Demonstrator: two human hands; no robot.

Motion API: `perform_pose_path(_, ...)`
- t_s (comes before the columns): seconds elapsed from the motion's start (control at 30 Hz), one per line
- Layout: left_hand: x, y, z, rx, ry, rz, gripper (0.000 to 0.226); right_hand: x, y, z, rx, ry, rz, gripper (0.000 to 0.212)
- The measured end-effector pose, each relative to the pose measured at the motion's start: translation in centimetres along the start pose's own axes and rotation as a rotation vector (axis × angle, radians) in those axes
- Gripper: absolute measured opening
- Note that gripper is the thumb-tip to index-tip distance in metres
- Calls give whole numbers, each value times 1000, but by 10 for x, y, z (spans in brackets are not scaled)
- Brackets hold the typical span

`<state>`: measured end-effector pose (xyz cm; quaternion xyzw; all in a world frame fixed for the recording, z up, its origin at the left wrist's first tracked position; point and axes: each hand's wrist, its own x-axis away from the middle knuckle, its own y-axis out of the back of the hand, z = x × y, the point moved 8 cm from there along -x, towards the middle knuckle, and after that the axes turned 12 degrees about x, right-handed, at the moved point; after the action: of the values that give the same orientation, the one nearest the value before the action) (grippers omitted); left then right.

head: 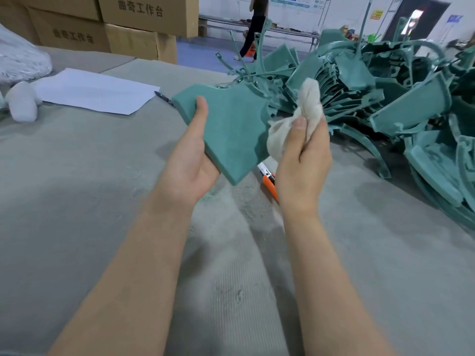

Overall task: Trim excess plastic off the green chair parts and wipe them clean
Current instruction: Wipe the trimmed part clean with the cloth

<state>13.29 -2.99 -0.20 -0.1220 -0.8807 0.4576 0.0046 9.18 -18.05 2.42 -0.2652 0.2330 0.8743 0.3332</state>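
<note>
While the left hand (191, 160) holds a flat green chair part (231, 129) above the tabletop (77, 188), its thumb lies along the part's upper face and its fingers curl underneath, out of sight. The part tilts, with its lowest corner just beside the heel of that hand. The right hand (303, 160) grips a wad of white cloth (305, 104), with the thumb pressed against the cloth and the fingers wrapped round behind it. The cloth touches the notched edge of the part on the side facing the right hand, and a loose end stands up above the thumb.

Below and between the two hands, an orange-handled cutter (270, 179) lies on the tabletop, partly hidden by the right wrist and the part. Beyond the right hand and out to its far side, a heap of green chair parts (385, 98) sprawls across the tabletop, with thin runners sticking up from it. Beyond the left hand lie a white sheet of paper (95, 91) and a dark pen (164, 98) at its corner. Cardboard boxes (141, 21) are stacked further back on that side.
</note>
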Motion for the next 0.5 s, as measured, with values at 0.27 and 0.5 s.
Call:
perform_pose_path(0.27, 8, -16, 21, -354, 77, 157, 36, -13, 3, -17, 311, 10, 45, 19)
perform_pose_path(0.5, 10, -19, 29, -552, 83, 193, 29, -18, 13, -49, 154, -294, -48, 43)
